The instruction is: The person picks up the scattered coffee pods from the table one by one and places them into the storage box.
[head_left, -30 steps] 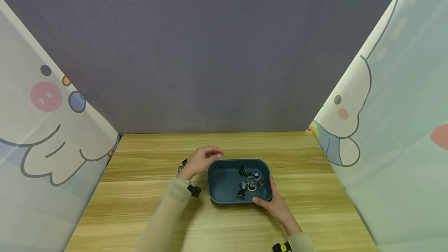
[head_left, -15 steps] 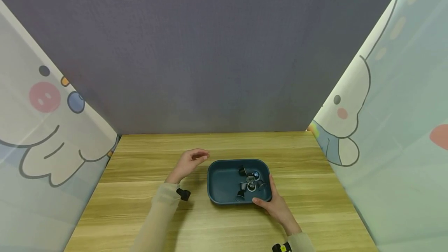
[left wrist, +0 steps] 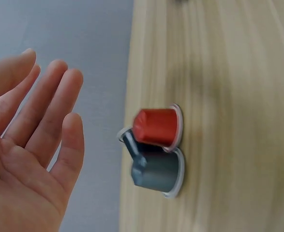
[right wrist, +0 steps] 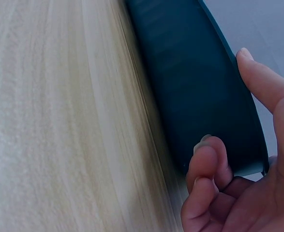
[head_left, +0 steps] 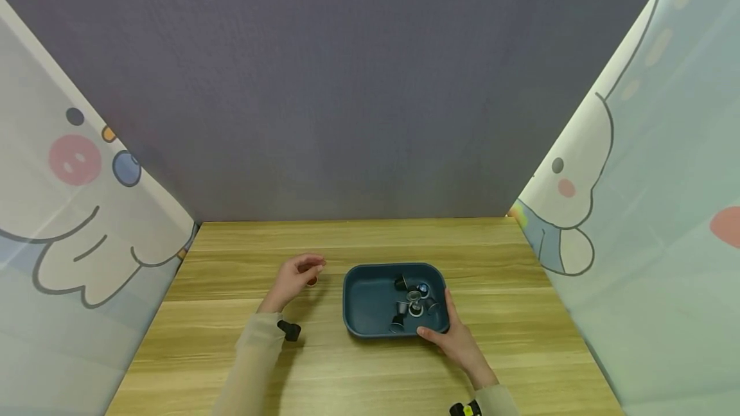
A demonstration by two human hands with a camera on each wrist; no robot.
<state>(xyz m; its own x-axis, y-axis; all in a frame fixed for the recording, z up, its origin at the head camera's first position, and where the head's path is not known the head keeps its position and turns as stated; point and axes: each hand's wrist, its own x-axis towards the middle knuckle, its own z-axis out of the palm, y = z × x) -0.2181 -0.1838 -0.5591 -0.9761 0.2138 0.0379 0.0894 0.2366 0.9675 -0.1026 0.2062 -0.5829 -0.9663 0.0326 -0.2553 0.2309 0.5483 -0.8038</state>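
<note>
My left hand [head_left: 293,278] hovers over the table left of the tray, fingers loosely bent and holding nothing. Close by on the table, a red coffee capsule [left wrist: 156,126] lies on its side against a grey-green capsule [left wrist: 160,171]. A darker capsule [left wrist: 127,140] shows partly behind them. In the head view my left hand mostly covers this group. With my right hand [head_left: 459,339] I grip the right end of a dark blue tray [head_left: 370,335], thumb at the rim and fingers along its outer wall [right wrist: 200,87].
Several dark and silvery capsules [head_left: 415,303] lie loosely in the tray's right half. The wooden table [head_left: 370,377] ends at a grey back panel [head_left: 358,95], with printed cloth walls [head_left: 115,275] on both sides.
My left hand has moved left and slightly nearer, away from the tray's left rim. The capsules in the tray look unchanged. My right hand and the tray stay put.
</note>
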